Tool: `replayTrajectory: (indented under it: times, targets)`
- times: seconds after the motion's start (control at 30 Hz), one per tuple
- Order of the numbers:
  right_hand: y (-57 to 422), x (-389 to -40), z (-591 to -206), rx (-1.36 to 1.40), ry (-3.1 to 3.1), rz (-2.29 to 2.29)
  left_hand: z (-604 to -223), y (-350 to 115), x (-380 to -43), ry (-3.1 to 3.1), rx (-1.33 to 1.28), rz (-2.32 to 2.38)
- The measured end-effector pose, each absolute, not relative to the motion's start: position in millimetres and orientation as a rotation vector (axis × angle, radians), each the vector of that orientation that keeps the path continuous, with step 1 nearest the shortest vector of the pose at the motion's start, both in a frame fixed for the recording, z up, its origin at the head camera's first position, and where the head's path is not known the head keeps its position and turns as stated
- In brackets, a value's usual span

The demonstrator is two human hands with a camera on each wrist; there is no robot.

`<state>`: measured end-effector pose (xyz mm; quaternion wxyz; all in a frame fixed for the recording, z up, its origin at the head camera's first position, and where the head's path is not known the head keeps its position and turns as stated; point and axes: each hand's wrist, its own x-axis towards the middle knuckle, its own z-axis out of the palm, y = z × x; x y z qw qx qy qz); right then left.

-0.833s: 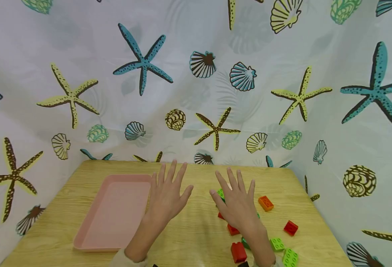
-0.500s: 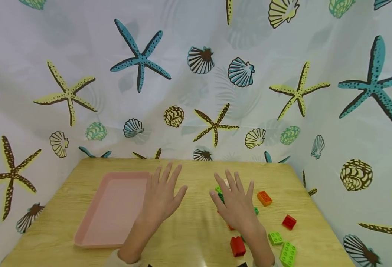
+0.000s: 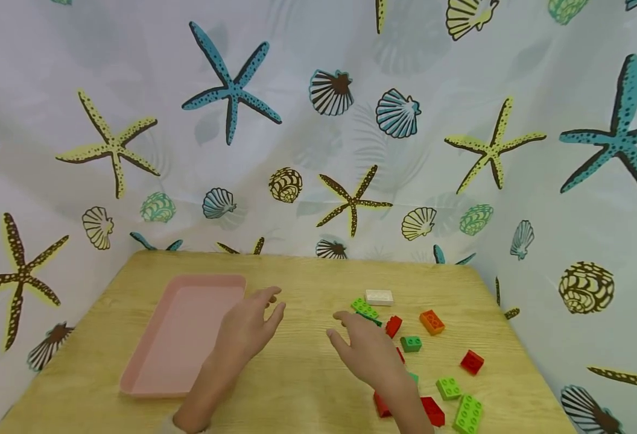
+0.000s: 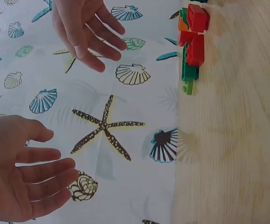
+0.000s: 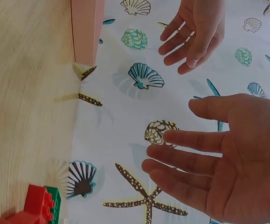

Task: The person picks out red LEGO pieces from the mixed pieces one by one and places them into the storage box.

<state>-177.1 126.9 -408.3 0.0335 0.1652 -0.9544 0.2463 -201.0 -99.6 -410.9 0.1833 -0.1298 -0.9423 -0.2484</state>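
My left hand (image 3: pixel 246 325) hovers over the wooden table, just right of the pink tray (image 3: pixel 150 337), and holds nothing. In the left wrist view the fingers of the left hand (image 4: pixel 27 172) are relaxed and slightly bent. My right hand (image 3: pixel 370 352) is also raised and holds nothing, with its fingers loosely extended in the right wrist view. It is nearest to the scattered toy building bricks, covering part of them in the head view. Beyond it lie a light green brick (image 3: pixel 364 308), a white brick (image 3: pixel 379 297) and a red brick (image 3: pixel 393 326).
To the right lie an orange brick (image 3: pixel 432 322), a green brick (image 3: pixel 411 343), a red brick (image 3: pixel 472 361) and light green bricks (image 3: pixel 467 414). A patterned curtain (image 3: pixel 297 138) with starfish and shells stands behind the table (image 3: pixel 297 386) and along its sides.
Both hands have gone from raised with spread, straight fingers to lower, with the fingers relaxed and tipped forward. More bricks show around the right hand. The bricks and tray have stayed put.
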Motion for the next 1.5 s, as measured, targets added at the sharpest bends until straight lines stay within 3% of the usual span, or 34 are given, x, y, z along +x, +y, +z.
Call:
replayTrajectory:
  times: [0.87,1.5]
  targets:
    - [44.4,-191.4,-425.4,0.617,-2.968,0.897,-439.4,-228.0,-209.2,-2.951,-0.083,-0.697]
    - [-18.0,-185.2,-458.9,0.668,-3.034,0.809,-469.0,-269.7,-201.2,-3.071,0.064,-0.768]
